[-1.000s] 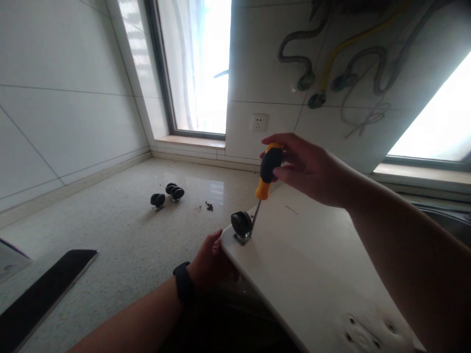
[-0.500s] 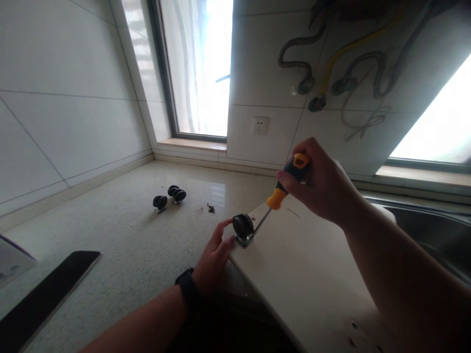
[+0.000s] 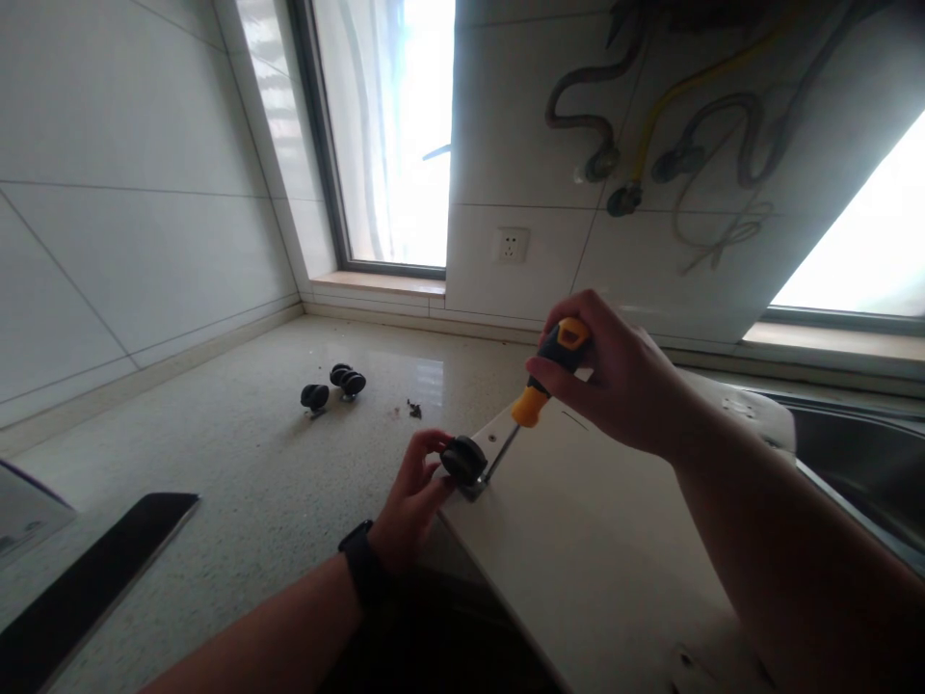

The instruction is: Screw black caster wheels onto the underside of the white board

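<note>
My right hand (image 3: 614, 381) is wrapped round the yellow and black handle of a screwdriver (image 3: 530, 403). The screwdriver slants down to the left, its tip at the metal plate of a black caster wheel (image 3: 463, 460). That caster stands on the corner of a white panel (image 3: 570, 520). With fingers and thumb, my left hand (image 3: 413, 496) grips the caster from its left side, at the panel's edge. The fingertips behind the wheel are partly hidden. A screw hole (image 3: 492, 438) shows in the panel beyond the caster.
More black casters (image 3: 348, 381) lie on the speckled countertop (image 3: 275, 453), near a small heap of screws (image 3: 414, 409). A long black strip (image 3: 101, 569) is at the left, beside a white box (image 3: 29, 511). At the right is a steel sink (image 3: 845, 463).
The panel and caster have shifted slightly left and toward me. My left fingers have come up round the caster. My right hand and the screwdriver have moved down and left.
</note>
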Demonstrator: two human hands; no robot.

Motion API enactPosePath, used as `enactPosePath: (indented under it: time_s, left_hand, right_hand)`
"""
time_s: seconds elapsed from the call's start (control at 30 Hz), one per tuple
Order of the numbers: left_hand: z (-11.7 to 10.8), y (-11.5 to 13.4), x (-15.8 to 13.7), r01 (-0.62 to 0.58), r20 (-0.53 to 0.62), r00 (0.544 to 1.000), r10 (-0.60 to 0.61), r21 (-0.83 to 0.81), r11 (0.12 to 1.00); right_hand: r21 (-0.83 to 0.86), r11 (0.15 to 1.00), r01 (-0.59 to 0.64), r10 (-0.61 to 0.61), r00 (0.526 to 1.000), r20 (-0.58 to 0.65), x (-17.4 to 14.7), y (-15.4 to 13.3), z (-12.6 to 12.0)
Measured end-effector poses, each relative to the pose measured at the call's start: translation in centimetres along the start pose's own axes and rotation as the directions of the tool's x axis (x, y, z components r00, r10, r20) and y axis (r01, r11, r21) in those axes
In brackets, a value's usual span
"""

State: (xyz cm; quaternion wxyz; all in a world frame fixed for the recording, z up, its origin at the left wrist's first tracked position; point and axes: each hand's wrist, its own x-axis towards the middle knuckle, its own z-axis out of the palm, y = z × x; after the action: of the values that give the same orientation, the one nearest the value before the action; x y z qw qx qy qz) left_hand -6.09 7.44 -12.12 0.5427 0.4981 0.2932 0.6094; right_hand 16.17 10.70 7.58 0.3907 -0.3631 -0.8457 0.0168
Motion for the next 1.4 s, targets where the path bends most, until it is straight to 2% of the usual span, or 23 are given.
enactPosePath:
  time_s: [0.2,0.33,0.43,0.57,0.63,0.77,0.83,0.93,1.0,1.07,1.13,1.23,1.3,1.4]
  left_hand:
    - [0.5,0.2,-0.4,0.054,0.023,0.998,-0.051,-0.16,0.986]
    - [0.1,-0.2,-0.5,0.055,-0.011,0.998,-0.056,-0.081,0.995]
    - [0.0,-0.7,-0.5,0.087,-0.027,0.996,-0.088,-0.034,0.996]
    - [-0.1,-1.5,-0.5,0.217,0.064,0.975,-0.214,-0.032,0.976]
    - [-0.3,-1.7,-0.4,0.247,0.105,0.964,-0.243,-0.031,0.969]
    - [-0.6,-1.4,-0.2,0.227,0.188,0.958,-0.218,-0.026,0.974]
    - [-0.6,-1.1,0.0,0.193,0.277,0.946,-0.168,-0.065,0.979]
    - [-0.7,-1.1,0.3,0.146,0.352,0.93,-0.108,-0.083,0.986]
    - [-0.8,-1.3,0.4,0.133,0.342,0.934,-0.105,-0.061,0.989]
    - [-1.0,-1.8,0.4,0.132,0.336,0.936,-0.106,-0.057,0.99]
    - [-1.1,-2.2,0.3,0.124,0.339,0.936,-0.09,-0.08,0.989]
    - [-1.0,-2.5,0.2,0.1,0.341,0.938,-0.053,-0.12,0.988]
    - [-0.8,-2.5,0.2,0.084,0.34,0.94,-0.034,-0.134,0.987]
    - [-0.6,-2.1,0.3,0.076,0.335,0.942,-0.032,-0.121,0.99]
  right_hand:
    - [0.103,0.992,0.074,-0.083,0.992,0.091,-0.2,-1.0,-0.6]
    - [0.245,0.963,0.107,-0.149,0.976,0.158,-0.2,-1.2,-1.0]
    - [0.31,0.947,0.091,-0.143,0.978,0.151,0.2,-1.2,-1.1]
    - [0.219,0.973,0.074,-0.111,0.98,0.164,1.5,-1.4,-1.2]
    - [0.149,0.983,0.11,-0.137,0.972,0.189,2.3,-1.8,-1.3]
    - [0.016,0.97,0.242,-0.24,0.95,0.199,3.3,-2.6,-1.2]
    - [0.017,0.972,0.236,-0.234,0.949,0.209,3.4,-2.6,-1.2]
    - [0.235,0.962,0.137,-0.193,0.953,0.235,3.2,-1.8,-1.3]
    - [0.431,0.902,0.033,-0.167,0.946,0.277,3.1,-1.1,-1.4]
    - [0.541,0.84,-0.044,-0.148,0.941,0.304,3.0,-0.8,-1.4]
    - [0.554,0.831,-0.049,-0.123,0.955,0.269,2.9,-0.8,-1.0]
    - [0.443,0.897,0.017,-0.07,0.992,0.105,2.8,-1.1,-0.1]
    - [0.385,0.922,0.035,-0.047,0.999,0.023,2.7,-1.2,0.4]
    - [0.482,0.876,0.018,-0.048,0.998,0.05,2.6,-0.8,0.8]
